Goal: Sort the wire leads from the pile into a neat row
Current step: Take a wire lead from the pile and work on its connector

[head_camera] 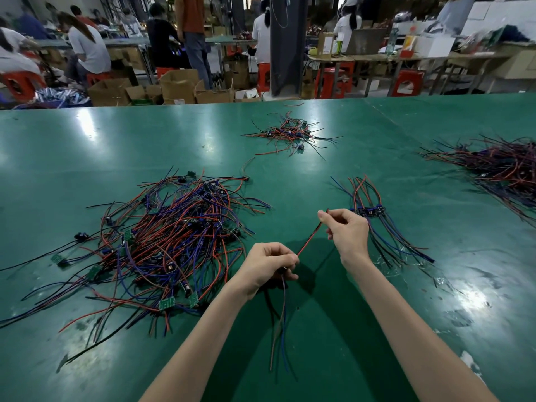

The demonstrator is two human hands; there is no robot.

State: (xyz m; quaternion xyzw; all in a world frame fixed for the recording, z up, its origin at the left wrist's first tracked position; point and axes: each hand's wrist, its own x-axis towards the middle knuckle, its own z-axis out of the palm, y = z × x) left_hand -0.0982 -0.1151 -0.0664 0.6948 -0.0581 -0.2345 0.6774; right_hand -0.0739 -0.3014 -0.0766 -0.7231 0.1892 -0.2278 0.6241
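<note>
Forearms [203, 343] reach over the green surface [377, 329]: left of the left hand [266, 265] lies the tangled pile [174, 236], the left hand pinches a wire lead [309, 240] whose red strand runs up to the pinching right hand [348, 230], the row [368, 211] just beyond.

The left hand [268, 264] and right hand [346, 231] are bare, both forearms [203, 343] uncovered to the frame's edge.
</note>
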